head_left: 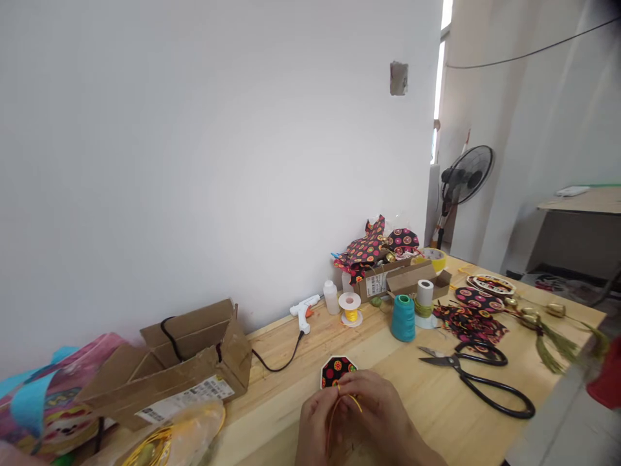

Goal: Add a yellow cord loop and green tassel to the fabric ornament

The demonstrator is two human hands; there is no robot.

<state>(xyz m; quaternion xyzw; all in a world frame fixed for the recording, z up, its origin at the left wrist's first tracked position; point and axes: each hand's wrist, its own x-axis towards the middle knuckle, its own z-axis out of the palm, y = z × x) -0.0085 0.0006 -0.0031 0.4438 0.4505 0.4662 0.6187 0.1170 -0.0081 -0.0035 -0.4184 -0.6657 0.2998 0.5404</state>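
Note:
Both my hands meet low in the middle of the head view, over the wooden table [272, 414]. Between the fingertips of my left hand [315, 417] and my right hand [376, 404] runs a thin yellow cord [358, 405], pinched by both. One end of it loops out over my right fingers, and another strand hangs down between the hands. Just beyond my fingers lies an octagonal patterned fabric piece [334, 369] with a white edge, its near part hidden by my hands. Whether the cord is fastened to it, I cannot tell.
Black-handled scissors [458, 364] lie open at the right, near a teal thread cone [403, 318] and fabric scraps [473, 323]. A glue gun [303, 314] and a yellow cord spool [350, 309] are by the wall. Left stands an open cardboard box [194, 369].

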